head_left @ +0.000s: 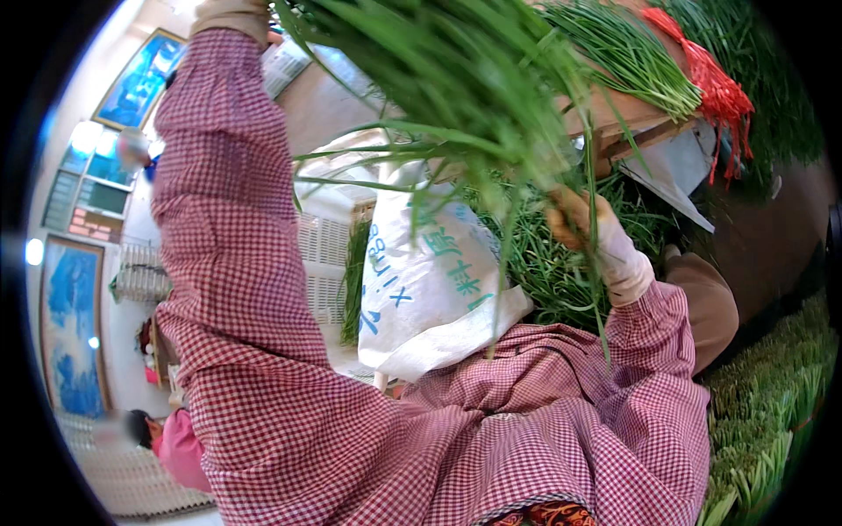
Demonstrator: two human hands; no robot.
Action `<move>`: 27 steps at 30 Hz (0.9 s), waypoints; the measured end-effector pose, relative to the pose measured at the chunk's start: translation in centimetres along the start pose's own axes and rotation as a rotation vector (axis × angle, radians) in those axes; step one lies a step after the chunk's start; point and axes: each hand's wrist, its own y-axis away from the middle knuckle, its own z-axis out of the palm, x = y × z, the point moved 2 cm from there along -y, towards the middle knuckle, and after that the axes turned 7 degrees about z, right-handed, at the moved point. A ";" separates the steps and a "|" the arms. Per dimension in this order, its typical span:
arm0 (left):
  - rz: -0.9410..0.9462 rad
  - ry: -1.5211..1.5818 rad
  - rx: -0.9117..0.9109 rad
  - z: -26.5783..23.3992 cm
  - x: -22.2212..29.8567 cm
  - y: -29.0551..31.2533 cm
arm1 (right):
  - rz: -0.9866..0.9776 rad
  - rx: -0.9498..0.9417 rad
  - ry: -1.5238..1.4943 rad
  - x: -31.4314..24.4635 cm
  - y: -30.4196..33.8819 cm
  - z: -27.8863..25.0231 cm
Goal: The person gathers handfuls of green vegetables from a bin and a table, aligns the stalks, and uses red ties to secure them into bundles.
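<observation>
A large bunch of long green garlic chives (474,79) spans the upper middle, smeared by motion. Its narrow end reaches down to my right hand (574,217), whose gloved fingers are curled around some of the leaves. Several loose blades dangle beside that hand. My left arm stretches up to the top edge, where only the cuffed wrist and a bit of my left hand (232,16) show; its fingers are cut off or hidden. Below the bunch, a heap of loose chives (561,280) lies beside a white woven sack (430,272) with coloured print.
A neat chive bundle (645,66) rests on a wooden table (614,131) beside red ties (706,79). Cut greens (772,403) stand packed at the lower right. White plastic crates (320,254) stand behind the sack. A person in pink (184,451) is at the far left.
</observation>
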 end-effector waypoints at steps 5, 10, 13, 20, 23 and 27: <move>0.043 0.290 -0.109 0.2 -2.6 -5.9 | 0.412 0.318 0.970 10.4 -0.3 -10.4; 0.048 0.326 -0.153 0.6 -2.0 -6.3 | -0.053 0.327 0.714 5.0 -2.2 -5.6; 0.057 0.395 -0.068 0.8 -1.8 -7.3 | -0.188 0.016 0.106 2.6 -7.0 -0.9; 0.047 0.446 -0.156 -2.1 -2.7 -5.8 | -0.553 -0.845 -1.031 0.2 -11.3 10.0; 0.435 -0.209 -0.136 -5.8 -2.0 -5.9 | -0.532 -1.151 -1.259 -0.7 -8.0 10.9; 0.140 0.426 0.018 -6.6 -2.5 -5.2 | -0.357 -1.009 -1.309 -0.8 -2.3 11.3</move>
